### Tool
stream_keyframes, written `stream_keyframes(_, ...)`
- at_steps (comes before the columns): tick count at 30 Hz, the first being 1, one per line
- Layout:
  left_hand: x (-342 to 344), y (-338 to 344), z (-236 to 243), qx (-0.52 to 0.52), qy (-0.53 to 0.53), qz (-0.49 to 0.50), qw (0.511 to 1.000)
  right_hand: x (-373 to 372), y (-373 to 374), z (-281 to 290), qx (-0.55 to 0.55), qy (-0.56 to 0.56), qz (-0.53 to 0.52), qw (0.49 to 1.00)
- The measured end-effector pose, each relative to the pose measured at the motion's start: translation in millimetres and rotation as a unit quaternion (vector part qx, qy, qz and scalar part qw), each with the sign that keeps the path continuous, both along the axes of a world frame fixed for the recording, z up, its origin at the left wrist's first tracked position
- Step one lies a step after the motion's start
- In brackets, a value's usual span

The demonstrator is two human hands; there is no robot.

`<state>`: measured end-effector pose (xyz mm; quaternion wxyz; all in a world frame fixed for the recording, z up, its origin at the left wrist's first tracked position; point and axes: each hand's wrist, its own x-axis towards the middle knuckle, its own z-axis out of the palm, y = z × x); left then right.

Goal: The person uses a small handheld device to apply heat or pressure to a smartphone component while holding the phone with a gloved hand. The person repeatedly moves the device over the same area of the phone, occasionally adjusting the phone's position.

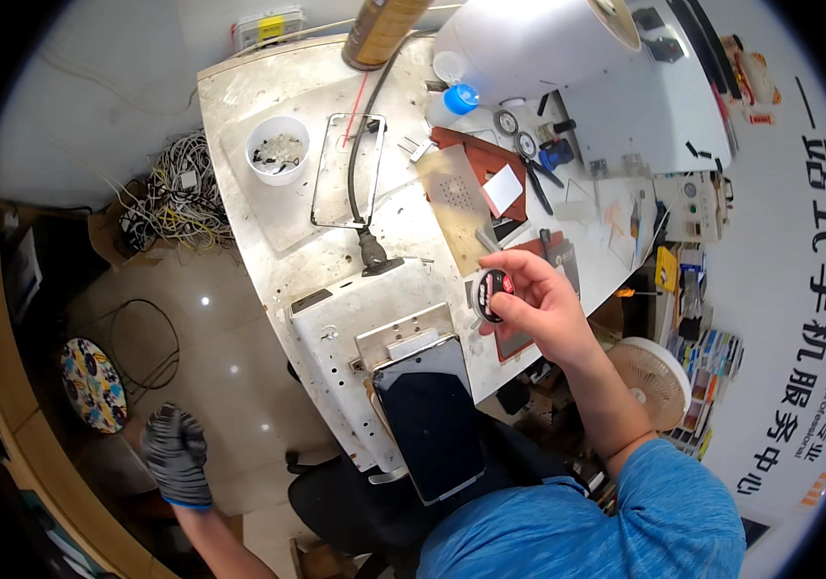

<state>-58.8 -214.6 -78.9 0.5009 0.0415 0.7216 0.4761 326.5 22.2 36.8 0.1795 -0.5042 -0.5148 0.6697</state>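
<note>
Over the bench's right part, my right hand (543,304) is bare and pinches a small round spool (492,293) with a black and red label between thumb and fingers. My left hand (177,454), in a grey striped glove with a blue cuff, is away from the bench at the lower left. Its fingers are curled in, and nothing shows in them. Between the hands, a dark phone screen (427,415) lies tilted on a metal plate (403,333) atop a white metal machine (336,338). A black power cable (355,174) plugs into that machine's far end.
A thin phone frame (316,183) and a white cup of small parts (278,151) lie on the bench's far left. Beyond my right hand are a blue-capped bottle (454,102), pliers (537,183) and a brown mat (505,159). A fan (649,381) stands right.
</note>
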Motion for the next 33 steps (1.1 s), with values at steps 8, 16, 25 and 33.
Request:
stream_keyframes(8, 6, 83, 39, 0.472, -0.501, 0.244, 0.683, 8, -8, -13, -0.022, 0.044, -0.041, 0.998)
stream_keyframes(16, 72, 138, 47, 0.331, 0.468, -0.229, 0.786, 3, -18, -21, -0.019, 0.095, -0.077, 0.992)
stream_keyframes(25, 50, 112, 94, 0.152, 0.606, -0.558, 0.547, 11, -21, -26, -0.04, 0.123, -0.057, 0.99)
stream_keyframes(33, 77, 124, 82, 0.124, 0.578, -0.386, 0.709, 17, -22, -21, -0.043, 0.135, -0.019, 0.99)
